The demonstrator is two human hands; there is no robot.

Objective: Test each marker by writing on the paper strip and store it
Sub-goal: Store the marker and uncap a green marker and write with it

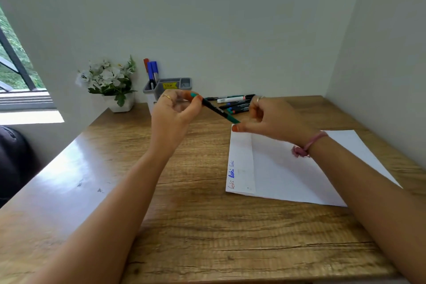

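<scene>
A thin black marker with teal ends [219, 112] hangs in the air between both hands above the desk. My left hand [175, 110] pinches its teal cap end at the upper left. My right hand [265, 117] pinches the lower teal end, just above the top corner of the white paper [288, 168]. A narrow paper strip [242, 161] lies along the paper's left edge, with blue and red handwriting near its lower end. Several more markers [235, 102] lie on the desk behind the hands. A grey pen holder [170, 87] at the back wall holds three markers, two blue and one red.
A white pot of white flowers [110, 83] stands left of the holder by the wall. The wooden desk [184, 214] is bounded by walls at the back and right. A window is at the far left, with a dark object below it.
</scene>
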